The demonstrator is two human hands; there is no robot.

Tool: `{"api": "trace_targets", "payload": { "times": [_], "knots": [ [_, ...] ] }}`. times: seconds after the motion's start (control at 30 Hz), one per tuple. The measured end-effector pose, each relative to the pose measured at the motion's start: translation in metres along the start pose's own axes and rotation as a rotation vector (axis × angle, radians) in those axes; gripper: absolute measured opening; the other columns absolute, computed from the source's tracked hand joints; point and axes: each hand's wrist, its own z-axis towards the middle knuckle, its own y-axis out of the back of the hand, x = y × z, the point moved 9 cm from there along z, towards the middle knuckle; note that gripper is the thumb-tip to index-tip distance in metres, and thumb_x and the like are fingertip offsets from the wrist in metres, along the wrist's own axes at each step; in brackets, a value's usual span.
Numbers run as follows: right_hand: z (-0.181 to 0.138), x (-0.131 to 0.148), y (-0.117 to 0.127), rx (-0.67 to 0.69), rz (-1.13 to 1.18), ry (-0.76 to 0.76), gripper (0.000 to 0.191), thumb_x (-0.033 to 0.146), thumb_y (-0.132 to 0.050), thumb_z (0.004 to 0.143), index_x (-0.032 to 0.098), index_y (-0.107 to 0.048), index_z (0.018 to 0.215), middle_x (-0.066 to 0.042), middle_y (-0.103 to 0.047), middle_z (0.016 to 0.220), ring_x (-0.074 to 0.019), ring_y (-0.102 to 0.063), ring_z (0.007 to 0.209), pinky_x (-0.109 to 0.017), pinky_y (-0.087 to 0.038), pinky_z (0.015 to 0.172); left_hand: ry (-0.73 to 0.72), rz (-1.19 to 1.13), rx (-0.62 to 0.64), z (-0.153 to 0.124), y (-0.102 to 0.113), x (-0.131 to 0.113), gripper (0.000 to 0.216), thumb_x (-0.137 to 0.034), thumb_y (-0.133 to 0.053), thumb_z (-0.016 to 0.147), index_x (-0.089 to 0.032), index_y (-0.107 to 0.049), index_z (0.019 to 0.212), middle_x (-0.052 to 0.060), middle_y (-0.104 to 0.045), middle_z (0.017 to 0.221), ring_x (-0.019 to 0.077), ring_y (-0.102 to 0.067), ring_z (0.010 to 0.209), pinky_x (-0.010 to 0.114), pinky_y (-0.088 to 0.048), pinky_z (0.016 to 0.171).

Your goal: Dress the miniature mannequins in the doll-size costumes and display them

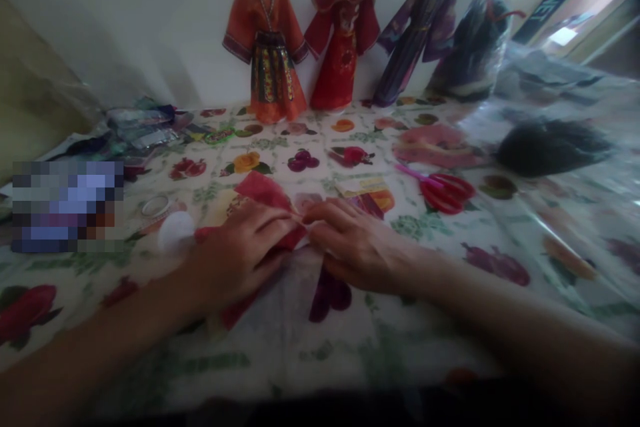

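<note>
Red cloth (263, 188) lies on the table in front of me, with part of it folded under my left hand (243, 243). The fingers of that hand are closed on the cloth and press it down. My right hand (353, 237) meets it at the cloth's right edge, thumb and fingertips pinched on the edge. Whether a needle or thread is between those fingertips is too blurred to tell. Another red piece shows below my left hand. A white round object (176, 232) sits just left of my left hand, near a clear ring (156, 205).
Red-handled scissors (447, 192) and a pink pen-like stick (417, 175) lie to the right. Three small dresses, orange (277, 53), red (343, 47) and purple (417, 40), stand by the wall. Plastic bags (555, 147) occupy the right side; packets (147, 123) lie left.
</note>
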Motion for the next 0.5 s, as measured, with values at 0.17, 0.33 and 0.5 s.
{"api": "trace_targets", "payload": {
  "times": [0.17, 0.33, 0.5],
  "knots": [
    [-0.002, 0.006, 0.008, -0.036, 0.078, 0.06, 0.012, 0.008, -0.056, 0.088, 0.013, -0.062, 0.097, -0.016, -0.061, 0.112, -0.0271, -0.057, 0.109, -0.043, -0.052, 0.092, -0.003, 0.038, -0.056, 0.003, 0.006, -0.005, 0.035, -0.029, -0.056, 0.096, -0.015, -0.057, 0.128, 0.014, -0.062, 0.128, 0.0303, -0.059, 0.115, 0.05, -0.052, 0.097],
    [-0.001, 0.016, 0.018, -0.067, 0.154, 0.118, 0.013, 0.007, -0.052, 0.088, 0.011, -0.063, 0.094, -0.015, -0.064, 0.101, -0.0246, -0.06, 0.101, -0.041, -0.053, 0.091, -0.022, 0.034, -0.084, 0.009, 0.011, -0.01, 0.029, -0.025, -0.054, 0.097, -0.017, -0.06, 0.125, 0.012, -0.064, 0.125, 0.0271, -0.06, 0.112, 0.048, -0.051, 0.097],
    [-0.001, 0.02, 0.022, -0.077, 0.214, 0.162, 0.013, 0.007, -0.049, 0.087, 0.01, -0.062, 0.087, -0.013, -0.064, 0.091, -0.0203, -0.059, 0.088, -0.034, -0.053, 0.079, -0.057, 0.03, -0.091, 0.009, 0.009, -0.013, 0.028, -0.022, -0.053, 0.097, -0.019, -0.061, 0.124, 0.01, -0.064, 0.125, 0.0257, -0.06, 0.115, 0.046, -0.05, 0.099]
  ]
}}
